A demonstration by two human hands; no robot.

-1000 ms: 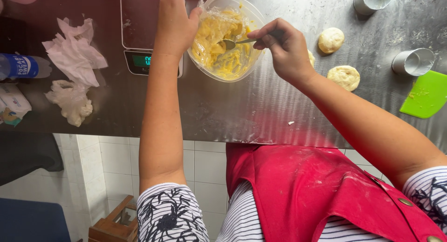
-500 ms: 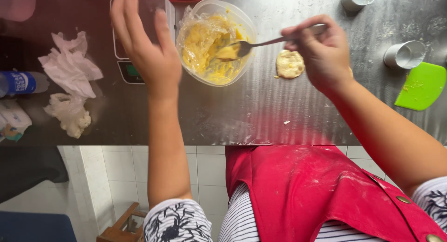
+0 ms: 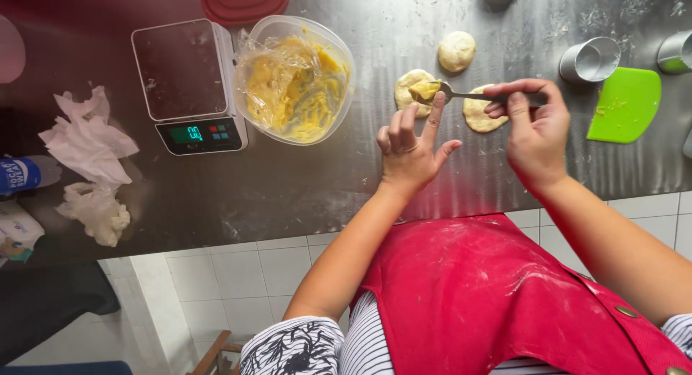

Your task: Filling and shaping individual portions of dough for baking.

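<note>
Steel counter (image 3: 216, 202): right hand (image 3: 537, 130) holds spoon (image 3: 461, 95) (perhaps custard).

Steel counter (image 3: 216, 195) — white-tiled wall (image 3: 238, 274)

A single head-worn camera looked steeply down from above the person's chest, facing forward over the steel tabletop (image 3: 303, 195), close enough that both forearms filled the lower frame

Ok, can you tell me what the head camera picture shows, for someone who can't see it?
The right hand holds a spoon of yellow filling over a flat dough round, the left hand beside it. A bowl of filling and a scale sit on the metal counter.
</note>
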